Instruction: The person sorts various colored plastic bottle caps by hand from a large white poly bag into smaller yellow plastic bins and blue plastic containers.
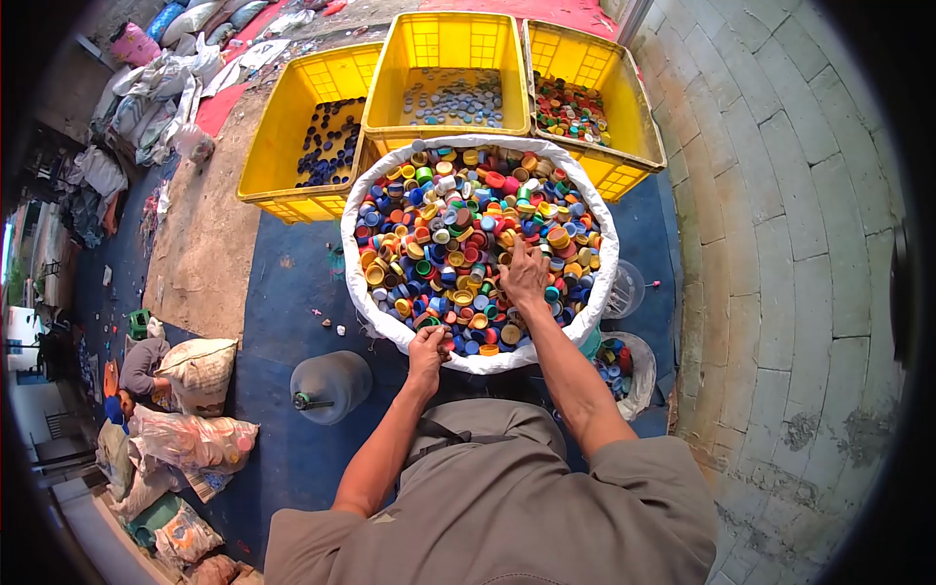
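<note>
Multicoloured caps (458, 234) fill the white sack (352, 249) in my head view, with yellow crates (278, 136) just behind it. My right hand (526, 275) lies palm-down on the heap, fingers half-curled into caps, grip unclear. The left hand (426, 348) is fisted at the near rim, its contents hidden.

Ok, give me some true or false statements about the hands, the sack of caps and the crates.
The right hand rests on the caps in the white sack. True.
The left hand is at the sack's near rim. True.
The left crate holds red caps. False: dark blue ones.
The middle crate is empty. False: it holds greyish caps.
The water jug stands upright. False: it lies on its side.
</note>
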Tool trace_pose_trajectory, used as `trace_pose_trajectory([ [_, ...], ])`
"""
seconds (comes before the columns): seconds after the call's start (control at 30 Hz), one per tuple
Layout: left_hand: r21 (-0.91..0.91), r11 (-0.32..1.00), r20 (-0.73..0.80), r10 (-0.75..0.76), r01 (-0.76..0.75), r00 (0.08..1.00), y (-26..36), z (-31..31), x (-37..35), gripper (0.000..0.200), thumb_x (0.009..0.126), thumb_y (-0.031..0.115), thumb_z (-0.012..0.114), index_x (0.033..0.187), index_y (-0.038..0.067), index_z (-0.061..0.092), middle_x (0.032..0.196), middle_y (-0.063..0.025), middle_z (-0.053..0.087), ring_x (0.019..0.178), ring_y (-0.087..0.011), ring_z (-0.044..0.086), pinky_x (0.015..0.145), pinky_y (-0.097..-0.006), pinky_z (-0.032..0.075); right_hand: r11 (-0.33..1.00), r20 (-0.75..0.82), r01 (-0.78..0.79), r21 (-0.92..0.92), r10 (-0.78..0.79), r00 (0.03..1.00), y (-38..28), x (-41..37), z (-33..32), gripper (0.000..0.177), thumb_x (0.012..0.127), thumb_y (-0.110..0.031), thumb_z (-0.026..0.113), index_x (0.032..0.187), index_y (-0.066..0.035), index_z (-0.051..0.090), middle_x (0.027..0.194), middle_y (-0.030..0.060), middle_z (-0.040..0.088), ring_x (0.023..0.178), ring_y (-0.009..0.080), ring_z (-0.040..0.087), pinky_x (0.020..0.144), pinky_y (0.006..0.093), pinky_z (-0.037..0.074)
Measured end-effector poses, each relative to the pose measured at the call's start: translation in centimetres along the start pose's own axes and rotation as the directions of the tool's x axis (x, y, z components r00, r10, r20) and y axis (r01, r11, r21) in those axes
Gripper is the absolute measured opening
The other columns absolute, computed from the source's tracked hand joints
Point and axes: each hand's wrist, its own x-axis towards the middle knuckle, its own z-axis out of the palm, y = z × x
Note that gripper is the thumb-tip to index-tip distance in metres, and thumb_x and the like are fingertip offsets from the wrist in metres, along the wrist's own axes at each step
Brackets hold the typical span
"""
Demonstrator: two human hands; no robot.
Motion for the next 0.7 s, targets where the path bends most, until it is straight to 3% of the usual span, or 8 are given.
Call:
trace_pose_trajectory([
  [0.3,-0.004,1.000,-0.031,0.010,-0.010,0.999,-0.1,-1.2,-0.2,0.011,0.092,0.019,0.056,0.096,0.008,0.057,0.080,0.0001,0.060,0.058,-0.0047,0.050,0.054,-0.0211,0.042,0.998,0.012,0.024,-0.053,-0.023,1.000,0.2,0.6,0.0,0.058,0.071,-0.018,0.075,0.122,-0.005,0.052,0.100,0.0113,0.066,0.099,0.0275,0.054,0.084,0.0437,0.036],
  [0.4,0.009,1.000,-0.042,0.016,-0.016,0.999,0.1,-0.9,-0.3,0.012,0.091,0.018,0.057,0.095,0.007,0.059,0.080,0.0002,0.061,0.058,-0.0040,0.049,0.051,-0.0191,0.041,0.999,-0.043,0.038,-0.028,-0.039,0.998,0.6,0.5,0.8,0.046,0.070,-0.017,0.074,0.110,-0.006,0.054,0.094,0.0095,0.064,0.097,0.0271,0.054,0.082,0.0435,0.035],
  [0.5,0.033,0.999,-0.045,0.019,-0.017,0.999,0.1,-0.6,-0.3,0.011,0.091,0.018,0.058,0.093,0.007,0.059,0.079,0.0005,0.061,0.057,-0.0040,0.049,0.051,-0.0189,0.040,0.995,-0.087,0.092,-0.033,-0.094,0.992,0.9,0.1,0.8,0.043,0.071,-0.016,0.074,0.108,-0.007,0.055,0.094,0.0081,0.063,0.097,0.0270,0.054,0.082,0.0438,0.035],
  [0.7,0.107,0.994,-0.007,0.023,-0.022,1.000,0.4,0.7,0.3,0.013,0.090,0.021,0.060,0.092,0.008,0.058,0.079,0.0007,0.061,0.057,-0.0043,0.048,0.051,-0.0188,0.038,0.992,-0.036,-0.035,0.122,0.039,0.999,1.2,-0.3,-0.8,0.041,0.072,-0.011,0.070,0.110,-0.009,0.054,0.096,0.0085,0.062,0.098,0.0263,0.055,0.083,0.0447,0.035],
])
